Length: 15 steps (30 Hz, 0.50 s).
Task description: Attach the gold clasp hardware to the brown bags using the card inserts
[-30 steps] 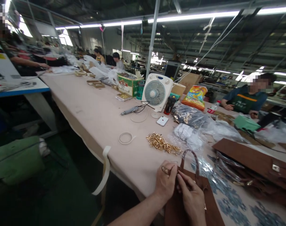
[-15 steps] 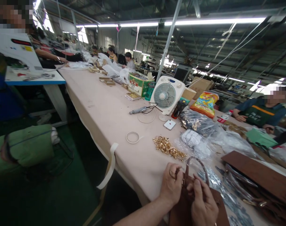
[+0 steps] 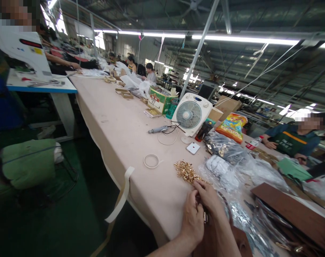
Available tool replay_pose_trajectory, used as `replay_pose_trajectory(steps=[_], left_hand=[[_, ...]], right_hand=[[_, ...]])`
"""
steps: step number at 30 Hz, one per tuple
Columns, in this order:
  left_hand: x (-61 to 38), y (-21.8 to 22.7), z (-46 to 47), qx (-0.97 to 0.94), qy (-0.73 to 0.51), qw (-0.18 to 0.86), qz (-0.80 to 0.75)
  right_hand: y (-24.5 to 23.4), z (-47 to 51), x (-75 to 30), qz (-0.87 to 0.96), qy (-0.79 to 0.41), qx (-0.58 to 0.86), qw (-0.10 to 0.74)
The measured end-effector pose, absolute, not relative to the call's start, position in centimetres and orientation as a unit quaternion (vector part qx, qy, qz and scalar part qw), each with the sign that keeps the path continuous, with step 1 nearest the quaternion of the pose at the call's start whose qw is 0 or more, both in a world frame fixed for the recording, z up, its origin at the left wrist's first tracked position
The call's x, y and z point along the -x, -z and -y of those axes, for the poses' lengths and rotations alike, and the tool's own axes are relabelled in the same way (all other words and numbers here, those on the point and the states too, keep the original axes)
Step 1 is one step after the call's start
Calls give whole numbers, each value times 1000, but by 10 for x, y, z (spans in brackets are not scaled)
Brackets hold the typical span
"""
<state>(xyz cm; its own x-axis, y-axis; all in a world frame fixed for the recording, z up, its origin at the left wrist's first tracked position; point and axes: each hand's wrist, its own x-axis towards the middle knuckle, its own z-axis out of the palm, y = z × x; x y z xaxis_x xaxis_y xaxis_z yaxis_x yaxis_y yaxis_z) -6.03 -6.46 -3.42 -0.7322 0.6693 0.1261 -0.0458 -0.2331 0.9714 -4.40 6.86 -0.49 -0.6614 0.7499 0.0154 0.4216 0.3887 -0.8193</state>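
Observation:
A brown leather bag [image 3: 241,237] stands at the table's near edge, its curved handle [image 3: 228,210] rising behind my right wrist. My left hand [image 3: 192,218] is closed around the handle's near end, beside a small gold metal fitting [image 3: 205,217]. Reaching across, my right hand [image 3: 208,197] has its fingers bent together at my left fingertips. What those fingers grip is hidden. Just beyond them lies a pile of small gold metal fittings [image 3: 186,170].
A roll of tape [image 3: 151,161], a phone [image 3: 192,147], a grey hand tool [image 3: 157,129] and a box fan [image 3: 190,115] lie ahead. To the right are plastic-wrapped parts [image 3: 222,167] and another brown bag [image 3: 293,210]. A co-worker [image 3: 290,141] sits across the table.
My right hand has moved forward and left, from in front of the bag handle to my left fingertips. My left hand stays at the handle. The view has shifted slightly.

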Motion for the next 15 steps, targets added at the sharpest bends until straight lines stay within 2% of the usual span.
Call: replay_pose_trajectory(steps=[15], left_hand=[[64,40,61,-229,-730,274,-583]], right_hand=[[31,-88,64,862,-274,396,156]])
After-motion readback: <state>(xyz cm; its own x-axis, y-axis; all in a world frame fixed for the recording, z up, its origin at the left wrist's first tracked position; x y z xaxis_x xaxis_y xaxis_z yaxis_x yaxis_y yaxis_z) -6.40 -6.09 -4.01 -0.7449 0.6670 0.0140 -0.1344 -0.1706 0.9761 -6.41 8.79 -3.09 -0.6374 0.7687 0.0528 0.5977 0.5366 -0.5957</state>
